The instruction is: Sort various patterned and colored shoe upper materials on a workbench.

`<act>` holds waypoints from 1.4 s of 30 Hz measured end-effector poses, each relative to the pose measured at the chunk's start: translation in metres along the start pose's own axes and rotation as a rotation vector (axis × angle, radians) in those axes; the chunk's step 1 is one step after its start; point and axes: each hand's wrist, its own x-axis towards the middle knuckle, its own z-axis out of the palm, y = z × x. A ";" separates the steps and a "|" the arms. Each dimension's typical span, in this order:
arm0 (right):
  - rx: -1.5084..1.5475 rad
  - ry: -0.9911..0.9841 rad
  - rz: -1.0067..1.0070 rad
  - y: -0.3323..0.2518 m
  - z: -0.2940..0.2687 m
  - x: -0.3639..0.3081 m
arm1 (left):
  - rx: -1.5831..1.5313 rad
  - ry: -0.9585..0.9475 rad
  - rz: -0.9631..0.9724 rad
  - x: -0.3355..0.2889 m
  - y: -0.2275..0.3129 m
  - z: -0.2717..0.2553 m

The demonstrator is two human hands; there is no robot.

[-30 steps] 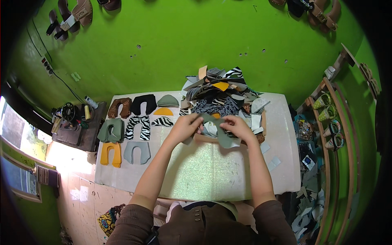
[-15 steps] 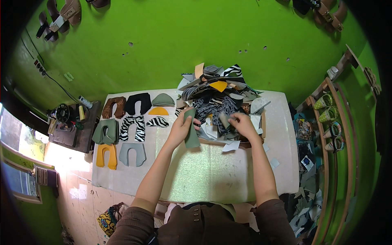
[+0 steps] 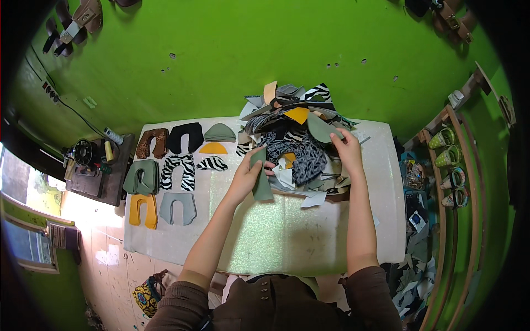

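Observation:
In my left hand (image 3: 248, 175) is a flat green leather piece (image 3: 261, 179), gripped between thumb and fingers at the near left of the scrap heap. My right hand (image 3: 347, 148) pinches the edge of a rounded green half-moon piece (image 3: 318, 128) over the heap's right side. Below lies a box of mixed scraps (image 3: 290, 113), with grey, black, yellow and zebra-print bits piled high. To the left, sorted cut pieces lie in rows: leopard-print (image 3: 152, 143), black (image 3: 186, 136), green (image 3: 141, 176), zebra-print (image 3: 178, 171), yellow (image 3: 143, 211) and grey (image 3: 178, 208) arches, with half-moons (image 3: 220, 133) beside them.
The pieces lie on a pale-covered table (image 3: 309, 237). A dark side table (image 3: 116, 171) with tools stands at the left. Wooden shoe racks (image 3: 462, 182) line the right wall, and more scraps (image 3: 414, 276) fill the floor by the table's right edge.
My right hand has moved up and to the right, lifting the green half-moon piece from the heap. My left hand stays nearly in place with its green piece.

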 end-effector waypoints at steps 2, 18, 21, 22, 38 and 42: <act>-0.103 0.010 0.035 0.020 -0.005 0.001 | 0.001 -0.003 -0.012 0.001 -0.004 0.000; 0.087 -0.769 -0.233 -0.038 0.057 -0.055 | 0.327 -0.300 -0.087 -0.005 0.014 0.008; 0.334 -0.863 0.190 -0.032 0.068 -0.056 | 0.311 -0.207 -0.078 -0.007 0.014 -0.003; 0.335 -0.872 0.185 -0.031 0.068 -0.055 | 0.237 -0.143 -0.082 -0.007 0.010 -0.009; 1.172 -0.539 0.636 -0.020 0.134 -0.107 | -0.739 0.037 -0.256 -0.062 -0.021 -0.067; 1.091 -0.587 0.615 -0.042 0.150 -0.114 | -1.240 -0.007 -0.173 -0.079 -0.029 -0.093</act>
